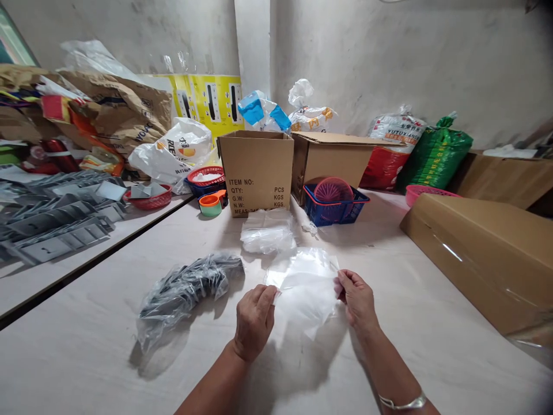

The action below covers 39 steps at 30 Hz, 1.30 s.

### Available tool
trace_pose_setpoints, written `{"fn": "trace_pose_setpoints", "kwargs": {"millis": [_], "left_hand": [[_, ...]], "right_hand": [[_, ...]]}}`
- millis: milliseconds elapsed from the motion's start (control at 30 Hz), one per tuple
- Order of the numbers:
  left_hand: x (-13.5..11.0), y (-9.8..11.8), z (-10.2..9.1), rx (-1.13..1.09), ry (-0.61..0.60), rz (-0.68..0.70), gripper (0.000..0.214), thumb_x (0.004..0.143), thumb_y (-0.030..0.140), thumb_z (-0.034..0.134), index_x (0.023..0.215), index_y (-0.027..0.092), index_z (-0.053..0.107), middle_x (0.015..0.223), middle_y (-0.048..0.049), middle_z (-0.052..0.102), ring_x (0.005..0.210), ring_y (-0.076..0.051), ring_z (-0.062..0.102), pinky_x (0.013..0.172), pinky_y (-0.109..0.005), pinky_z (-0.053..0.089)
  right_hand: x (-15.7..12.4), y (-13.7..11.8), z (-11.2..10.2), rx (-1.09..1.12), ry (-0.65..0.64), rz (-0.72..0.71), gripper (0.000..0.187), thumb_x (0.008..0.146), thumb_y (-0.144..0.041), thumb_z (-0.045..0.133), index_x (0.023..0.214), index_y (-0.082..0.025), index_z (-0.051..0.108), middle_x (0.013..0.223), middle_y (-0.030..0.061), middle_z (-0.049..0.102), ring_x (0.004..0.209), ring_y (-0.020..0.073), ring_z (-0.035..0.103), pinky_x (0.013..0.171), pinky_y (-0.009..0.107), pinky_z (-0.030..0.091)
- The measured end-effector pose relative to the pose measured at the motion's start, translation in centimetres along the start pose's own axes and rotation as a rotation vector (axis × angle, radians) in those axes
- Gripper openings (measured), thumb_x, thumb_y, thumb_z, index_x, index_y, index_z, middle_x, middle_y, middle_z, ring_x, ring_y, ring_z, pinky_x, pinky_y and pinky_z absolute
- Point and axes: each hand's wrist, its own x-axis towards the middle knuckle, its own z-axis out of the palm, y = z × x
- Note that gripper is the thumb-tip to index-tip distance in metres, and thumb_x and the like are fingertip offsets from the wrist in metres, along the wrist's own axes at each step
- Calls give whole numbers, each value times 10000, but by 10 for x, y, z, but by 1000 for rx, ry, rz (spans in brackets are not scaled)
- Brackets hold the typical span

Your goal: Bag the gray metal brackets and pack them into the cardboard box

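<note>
The left hand [254,323] and the right hand [356,300] are both almost closed, and each one pinches a side edge of the same clear plastic bag [302,288] with thumb and fingers. This bag lies low over the counter [415,259], and it looks flat, with nothing inside. Just left of it lies a bundle of grey brackets [185,294], which is already wrapped in clear plastic. Ahead is a pile of more clear plastic [268,230]. On the neighbouring table [95,276], many grey brackets [56,222] are lying unwrapped. Farther ahead stand a cardboard box [254,173] and a blue basket [332,207], and a large flat carton [479,259] lies at the right.
</note>
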Motion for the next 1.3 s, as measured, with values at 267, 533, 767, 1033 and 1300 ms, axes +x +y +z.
{"fn": "trace_pose_setpoints", "kwargs": {"millis": [267,533,767,1033,1300], "left_hand": [[5,1,-1,206,27,-124,117,880,187,421,838,166,529,688,-31,605,627,-149,587,586,-256,426],[6,10,-1,210,-54,-93,164,873,210,473,724,181,534,611,-6,547,569,-136,529,561,-260,377],[2,10,2,246,-106,-23,180,868,174,477,692,186,510,598,-1,510,558,-146,497,553,-281,341],[2,2,4,303,-131,15,177,877,188,472,703,189,508,605,-6,511,553,-156,485,546,-285,330],[-4,-4,7,337,-80,-64,146,887,280,488,777,185,509,619,-1,532,548,-163,511,539,-290,334]], "right_hand": [[-38,-27,14,-360,-93,-502,302,791,-418,584,983,-194,520,897,41,561,793,173,561,705,322,483],[-88,-8,42,-893,-388,-1068,375,807,-238,514,1164,-144,442,1176,160,473,1131,285,441,867,429,421],[-66,9,32,-1087,-181,-995,270,811,-173,422,1073,-144,478,1053,134,540,995,269,518,762,393,431],[-40,11,20,-992,-134,-662,188,881,-332,388,851,-197,516,827,34,560,675,162,543,606,290,418],[-43,22,21,-1123,-131,-886,280,911,-319,357,1103,-157,480,882,66,570,668,171,569,579,282,435]]}}
